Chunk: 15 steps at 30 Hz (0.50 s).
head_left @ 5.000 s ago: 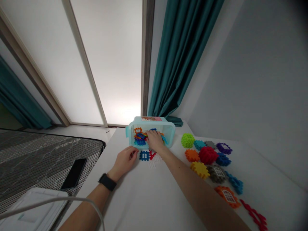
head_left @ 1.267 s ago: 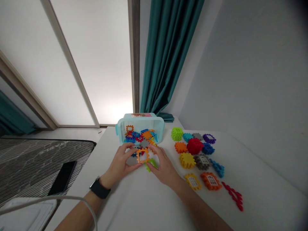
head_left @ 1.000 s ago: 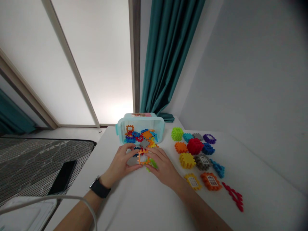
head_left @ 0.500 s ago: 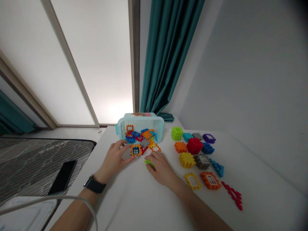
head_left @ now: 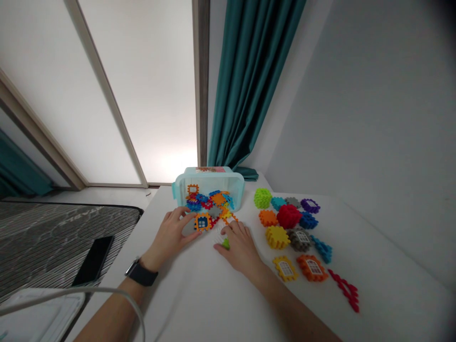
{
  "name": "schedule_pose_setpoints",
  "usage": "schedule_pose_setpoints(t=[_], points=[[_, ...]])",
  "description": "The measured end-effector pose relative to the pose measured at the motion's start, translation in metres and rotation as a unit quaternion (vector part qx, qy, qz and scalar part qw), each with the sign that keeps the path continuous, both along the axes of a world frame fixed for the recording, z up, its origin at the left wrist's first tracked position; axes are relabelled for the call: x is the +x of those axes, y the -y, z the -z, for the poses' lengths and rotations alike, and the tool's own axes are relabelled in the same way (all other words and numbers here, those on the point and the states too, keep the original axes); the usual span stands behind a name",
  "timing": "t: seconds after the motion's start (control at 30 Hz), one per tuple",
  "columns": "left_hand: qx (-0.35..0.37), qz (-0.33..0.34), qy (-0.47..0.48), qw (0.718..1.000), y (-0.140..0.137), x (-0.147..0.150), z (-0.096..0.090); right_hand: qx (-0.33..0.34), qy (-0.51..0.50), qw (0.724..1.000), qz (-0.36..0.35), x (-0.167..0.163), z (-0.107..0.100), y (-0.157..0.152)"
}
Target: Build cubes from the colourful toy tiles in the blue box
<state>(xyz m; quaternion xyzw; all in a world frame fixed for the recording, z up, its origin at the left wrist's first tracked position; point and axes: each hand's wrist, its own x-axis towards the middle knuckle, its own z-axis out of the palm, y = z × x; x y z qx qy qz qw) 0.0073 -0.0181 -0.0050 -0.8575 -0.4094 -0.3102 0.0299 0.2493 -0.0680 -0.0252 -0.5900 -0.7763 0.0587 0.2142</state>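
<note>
My left hand [head_left: 175,231] rests on the white table with thumb and index finger spread beside an orange toy block with a blue window [head_left: 203,222]. The fingertips reach its left and lower edges; whether they touch is hard to tell. My right hand [head_left: 239,248] is curled over a light green toy block [head_left: 225,243], and only a small part of that block shows between thumb and fingers. In front of both hands, a light blue plastic bin [head_left: 213,177] lies on its side, with mixed toothed blocks [head_left: 215,211] spilling from its mouth.
Sorted blocks stand in colour groups on the right, among them a red stack [head_left: 289,216], a yellow stack [head_left: 277,237] and an orange window stack [head_left: 312,268]. Red linked pieces [head_left: 345,287] lie nearer. A white cable [head_left: 121,295] crosses my left forearm.
My right hand has shifted slightly and now covers more of the light green block. My left hand keeps its place by the orange window block.
</note>
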Motion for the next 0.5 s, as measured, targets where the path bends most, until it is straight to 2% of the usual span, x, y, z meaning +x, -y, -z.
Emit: schedule_pose_setpoints(t=[0.23,0.5], points=[[-0.001,0.001,-0.013,1.000,0.0006,0.0001,-0.0006,-0.044,-0.036,0.998,0.009,-0.0046,0.0018,-0.0001],[-0.004,0.006,-0.005,1.000,-0.0007,0.0009,0.0023,-0.055,-0.085,0.994,-0.036,-0.0037,0.0002,0.0000]])
